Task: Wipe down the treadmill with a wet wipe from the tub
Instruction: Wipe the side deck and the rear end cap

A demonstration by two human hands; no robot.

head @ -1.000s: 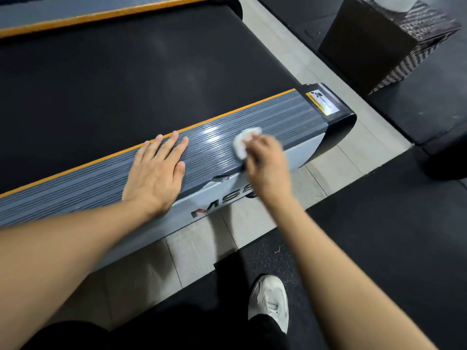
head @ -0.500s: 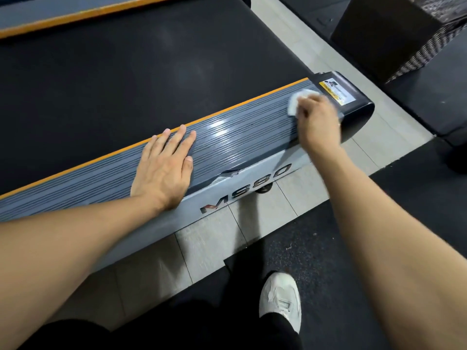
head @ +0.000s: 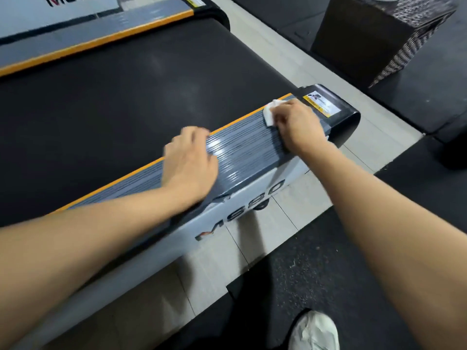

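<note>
Treadmill side rail, grey and ribbed, runs from 8 o'clock up to 2 o'clock across the view, orange strip along its inner edge, black belt filling the 10 to 12 o'clock area beyond it. Rail ends at a black end cap at 2 o'clock carrying a yellow-edged sticker; past the cap only pale tile floor and black rubber mat, so the rail's run stops just beyond the right hand. Right hand sits at about 1 o'clock on the rail's far end, fingers curled down and closed on a white wet wipe, pressing it to the rail. Wipe pokes out at the hand's 10 o'clock side, touching the orange strip and the ribbed surface, just short of the sticker. Left hand rests on the same rail near centre, palm down, holding nothing; blurred, so finger spread is unclear. Bare ribbed rail with glare lies between the two hands, hands apart. Rail's outer side panel is pale grey with lettering, dropping to the tiles at 5 o'clock. Second treadmill rail at 11 o'clock. Dark woven box at 1 o'clock, well apart from the end cap across tile. White shoe at 5 o'clock on the mat. Wipe tub not in view.
</note>
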